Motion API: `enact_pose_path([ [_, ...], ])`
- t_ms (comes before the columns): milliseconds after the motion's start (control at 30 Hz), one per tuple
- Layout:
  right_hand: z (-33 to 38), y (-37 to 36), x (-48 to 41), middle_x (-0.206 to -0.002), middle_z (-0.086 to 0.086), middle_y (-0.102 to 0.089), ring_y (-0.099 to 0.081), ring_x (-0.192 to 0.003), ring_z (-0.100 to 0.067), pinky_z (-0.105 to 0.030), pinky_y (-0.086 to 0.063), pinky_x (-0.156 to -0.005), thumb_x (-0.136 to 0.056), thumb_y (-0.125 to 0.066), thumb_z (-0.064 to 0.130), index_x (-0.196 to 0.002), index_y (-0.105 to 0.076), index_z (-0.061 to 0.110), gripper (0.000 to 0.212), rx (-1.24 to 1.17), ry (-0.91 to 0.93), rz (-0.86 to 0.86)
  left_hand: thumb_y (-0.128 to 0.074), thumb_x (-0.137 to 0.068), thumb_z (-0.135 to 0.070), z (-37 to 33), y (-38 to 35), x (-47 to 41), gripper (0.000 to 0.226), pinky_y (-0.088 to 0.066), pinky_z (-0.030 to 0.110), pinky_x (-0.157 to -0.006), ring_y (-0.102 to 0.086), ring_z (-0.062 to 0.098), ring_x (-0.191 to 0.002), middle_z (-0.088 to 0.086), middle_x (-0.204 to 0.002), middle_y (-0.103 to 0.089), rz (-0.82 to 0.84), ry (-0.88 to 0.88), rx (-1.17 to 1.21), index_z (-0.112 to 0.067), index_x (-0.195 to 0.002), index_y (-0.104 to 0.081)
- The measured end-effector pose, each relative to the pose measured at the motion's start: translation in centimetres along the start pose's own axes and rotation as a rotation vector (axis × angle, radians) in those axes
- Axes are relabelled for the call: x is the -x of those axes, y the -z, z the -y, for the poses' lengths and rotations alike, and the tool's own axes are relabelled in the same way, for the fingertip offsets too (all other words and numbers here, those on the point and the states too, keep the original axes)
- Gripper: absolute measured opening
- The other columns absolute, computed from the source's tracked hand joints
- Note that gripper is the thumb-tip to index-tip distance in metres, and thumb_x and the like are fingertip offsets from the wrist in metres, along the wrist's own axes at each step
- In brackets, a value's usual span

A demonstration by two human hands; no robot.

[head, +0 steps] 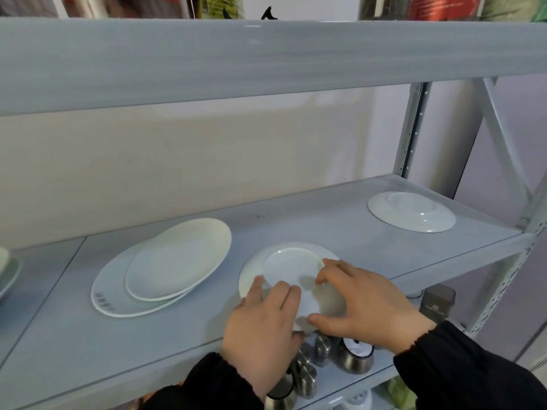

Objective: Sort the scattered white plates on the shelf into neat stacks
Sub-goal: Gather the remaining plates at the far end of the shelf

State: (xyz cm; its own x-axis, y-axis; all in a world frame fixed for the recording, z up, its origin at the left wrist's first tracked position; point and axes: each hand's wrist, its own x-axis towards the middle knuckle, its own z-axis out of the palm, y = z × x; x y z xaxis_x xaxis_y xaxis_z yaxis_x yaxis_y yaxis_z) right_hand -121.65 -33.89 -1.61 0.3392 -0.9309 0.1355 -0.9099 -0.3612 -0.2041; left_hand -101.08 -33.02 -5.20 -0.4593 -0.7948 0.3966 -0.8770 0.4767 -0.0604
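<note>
A white plate (291, 266) lies upside down at the front edge of the grey shelf (340, 229), its foot ring up. My left hand (262, 327) rests on its near left rim, fingers over the edge. My right hand (364, 303) grips its near right rim, thumb under and fingers on top. To the left, a smaller white plate (180, 260) lies tilted on a larger white plate (109, 291). Another upturned white plate (411, 211) sits alone at the back right of the shelf.
The edge of a pale dish (6, 270) shows at the far left. The upper shelf board (266, 60) hangs close overhead. Below, the lower shelf holds several steel pots and shakers (322, 350). A perforated metal upright (411, 128) stands at the right.
</note>
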Motion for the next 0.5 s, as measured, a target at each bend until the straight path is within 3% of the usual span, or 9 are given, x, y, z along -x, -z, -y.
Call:
enact_pose_path([
  [67, 0.6, 0.1, 1.0, -0.148, 0.014, -0.038, -0.045, -0.127, -0.006, -0.023, -0.039, -0.091, -0.072, -0.048, 0.083, -0.128, -0.041, 0.041, 0.07, 0.012, 0.007, 0.014, -0.087, -0.05, -0.041, -0.2, 0.1, 0.9, 0.073, -0.055, 0.034, -0.049, -0.065, 0.037, -0.105, -0.003, -0.099, -0.057, -0.035, -0.032, -0.033, -0.018, -0.113, -0.057],
  [167, 1.0, 0.1, 2.3, -0.16, 0.018, -0.02, -0.022, -0.145, -0.005, -0.026, -0.032, -0.11, -0.069, -0.043, 0.09, -0.138, -0.032, 0.047, 0.082, -0.019, 0.009, 0.054, -0.087, -0.048, -0.029, 0.0, 0.4, 1.5, 0.072, -0.052, 0.032, -0.042, -0.066, 0.038, -0.103, 0.001, -0.096, -0.057, -0.049, -0.06, -0.122, -0.014, -0.113, -0.058],
  [267, 0.4, 0.7, 2.9, -0.16, 0.028, -0.007, -0.006, -0.147, 0.005, -0.027, -0.029, -0.115, -0.062, -0.026, 0.099, -0.144, -0.021, 0.058, 0.092, -0.096, 0.008, 0.023, -0.081, -0.054, -0.019, 0.3, 0.7, 2.0, 0.068, -0.053, 0.034, -0.045, -0.066, 0.038, -0.105, 0.002, -0.1, -0.057, -0.073, -0.088, -0.147, -0.013, -0.117, -0.056],
  [333, -0.2, 1.5, 2.8, -0.159, 0.032, -0.002, 0.002, -0.146, 0.01, -0.029, -0.028, -0.116, -0.063, -0.023, 0.099, -0.139, -0.016, 0.067, 0.083, -0.157, 0.027, -0.064, -0.083, -0.053, -0.015, 0.9, 1.5, 2.1, 0.072, -0.055, 0.032, -0.047, -0.067, 0.033, -0.102, 0.002, -0.107, -0.057, -0.083, -0.089, -0.081, -0.013, -0.12, -0.056],
  [433, -0.8, 3.2, 2.5, -0.158, 0.035, -0.007, -0.002, -0.145, 0.011, -0.03, -0.026, -0.114, -0.076, -0.036, 0.083, -0.142, -0.021, 0.064, 0.071, -0.285, 0.042, -0.237, -0.084, -0.047, -0.009, 2.3, 4.0, 1.8, 0.077, -0.047, 0.027, -0.038, -0.064, 0.02, -0.063, 0.001, -0.11, -0.06, -0.1, 0.003, 0.02, -0.014, -0.119, -0.056],
  [500, -0.8, 4.1, 2.2, -0.158, 0.034, -0.012, -0.008, -0.146, 0.009, -0.03, -0.026, -0.11, -0.081, -0.039, 0.075, -0.146, -0.023, 0.06, 0.068, -0.358, 0.052, -0.34, -0.079, -0.06, -0.007, 3.1, 5.7, 1.6, 0.067, -0.043, 0.027, -0.035, -0.055, 0.017, -0.046, -0.003, -0.111, -0.061, -0.156, 0.072, 0.108, -0.018, -0.121, -0.054],
])
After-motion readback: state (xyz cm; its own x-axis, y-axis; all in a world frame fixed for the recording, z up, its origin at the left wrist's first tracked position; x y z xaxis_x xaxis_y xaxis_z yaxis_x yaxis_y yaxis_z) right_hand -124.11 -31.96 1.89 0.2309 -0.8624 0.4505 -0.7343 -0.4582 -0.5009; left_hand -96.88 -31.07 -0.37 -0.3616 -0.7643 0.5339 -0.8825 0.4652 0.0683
